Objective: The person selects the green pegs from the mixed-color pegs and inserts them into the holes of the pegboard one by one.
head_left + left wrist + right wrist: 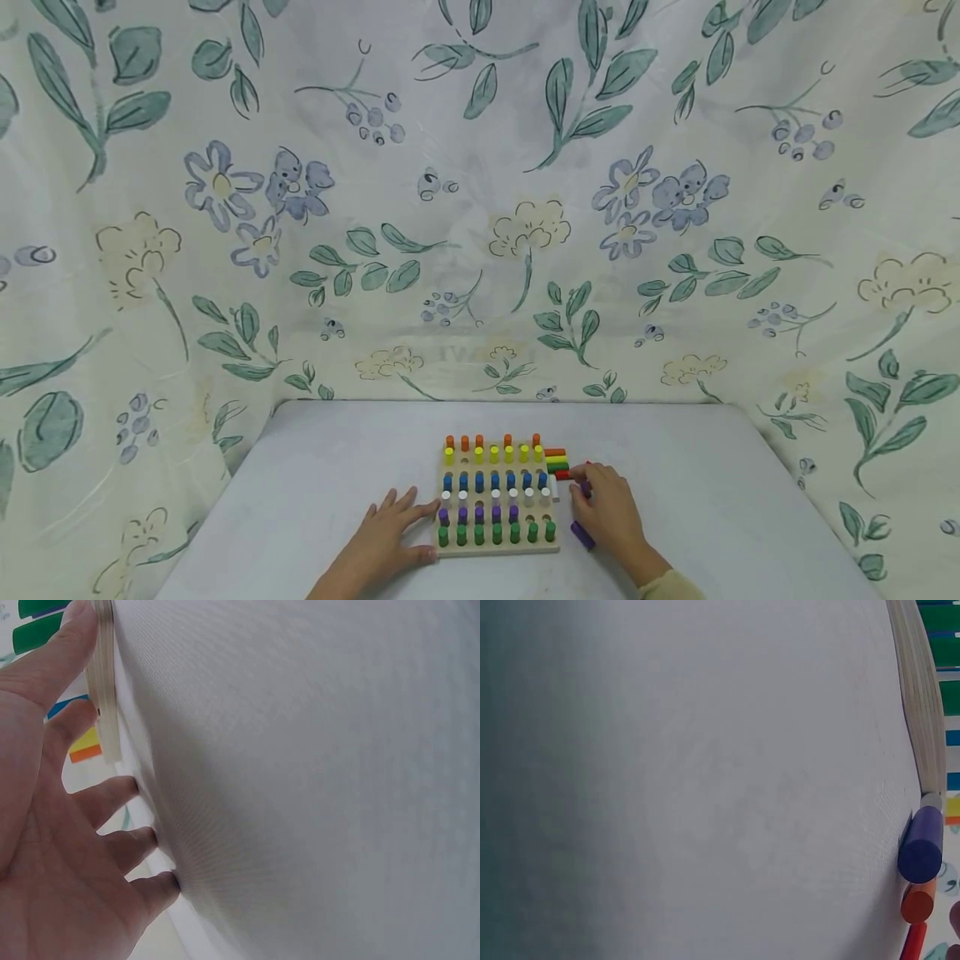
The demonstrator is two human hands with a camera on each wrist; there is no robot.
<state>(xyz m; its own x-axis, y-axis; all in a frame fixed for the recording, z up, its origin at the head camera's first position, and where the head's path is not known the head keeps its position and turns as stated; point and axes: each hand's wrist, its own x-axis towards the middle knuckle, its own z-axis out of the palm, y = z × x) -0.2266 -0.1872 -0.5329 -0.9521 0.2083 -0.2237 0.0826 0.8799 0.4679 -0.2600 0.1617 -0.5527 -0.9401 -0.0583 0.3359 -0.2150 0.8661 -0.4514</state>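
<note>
A wooden peg board [498,551] holds rows of orange, yellow, blue, white, purple and green pegs. My left hand [386,533] lies at its left side with fingers spread, thumb and index fingertip against the edge; in the left wrist view the thumb [56,664] rests at the board's side. Beyond the right edge, my right hand [611,510] reaches over loose pegs, its index fingertip right at a red peg [563,475]. A purple peg [585,489] shows between thumb and index finger. Another purple peg [582,535] lies below the hand.
Orange [555,452], yellow [557,460] and green [558,467] pegs lie beside the board's upper right, with a white peg [555,488] lower down. The white table [330,450] ends at a floral curtain [480,292].
</note>
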